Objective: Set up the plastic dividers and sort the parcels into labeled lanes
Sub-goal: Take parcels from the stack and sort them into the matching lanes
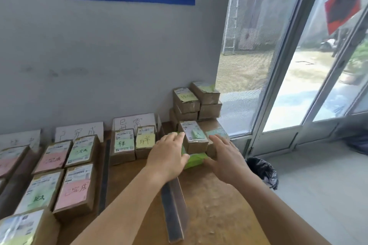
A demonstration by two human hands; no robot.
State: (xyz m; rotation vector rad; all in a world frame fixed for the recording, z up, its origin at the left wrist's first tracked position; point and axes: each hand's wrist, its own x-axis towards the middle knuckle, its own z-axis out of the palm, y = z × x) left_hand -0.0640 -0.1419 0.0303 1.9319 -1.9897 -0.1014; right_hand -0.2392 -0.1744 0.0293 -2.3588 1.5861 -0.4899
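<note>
Both hands reach forward over a wooden tabletop [209,201]. Left hand [169,153] lies flat, fingers straight, against the left side of a small cardboard parcel [194,135]; right hand [225,155], fingers relaxed and released, hovers just right of it. Beneath the parcel sits a green packet [194,160]. Below the left wrist, a dark divider strip [173,211] lies flat. Far left, sorted parcels [77,183] fill labeled lanes.

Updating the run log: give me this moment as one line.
left hand: on green-wrapped parcel | right hand: open beside it | small box on top | divider lying flat
</note>
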